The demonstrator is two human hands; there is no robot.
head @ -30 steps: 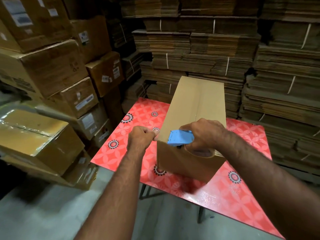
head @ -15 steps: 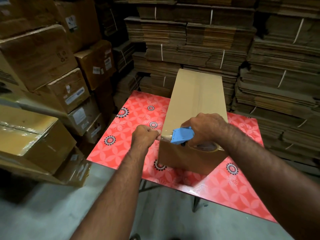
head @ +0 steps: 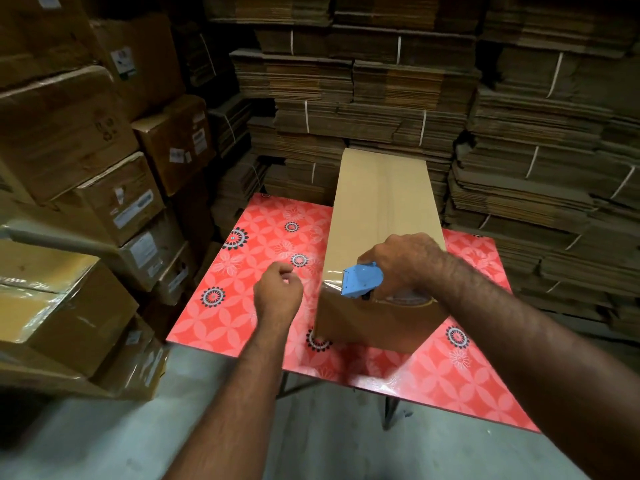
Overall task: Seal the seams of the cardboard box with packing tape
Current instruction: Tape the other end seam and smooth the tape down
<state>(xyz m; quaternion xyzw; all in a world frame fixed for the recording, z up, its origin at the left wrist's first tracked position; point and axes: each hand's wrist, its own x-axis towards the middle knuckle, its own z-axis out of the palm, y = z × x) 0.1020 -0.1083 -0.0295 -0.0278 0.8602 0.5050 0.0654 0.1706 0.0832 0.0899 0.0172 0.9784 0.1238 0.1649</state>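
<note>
The left hand (head: 278, 289) hovers over the red surface (head: 242, 306), fingers loosely curled, pinching nothing visible (blurred). The right hand (head: 403, 261) grips the blue tape dispenser (head: 362, 280) on the cardboard box (head: 381, 209); its roll is mostly hidden beneath those fingers.

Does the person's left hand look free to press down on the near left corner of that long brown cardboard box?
Probably yes. The left hand hovers loosely curled just left of the long brown cardboard box, with only bare red floral tabletop between them. The right hand with its blue tape dispenser sits further right.
</note>
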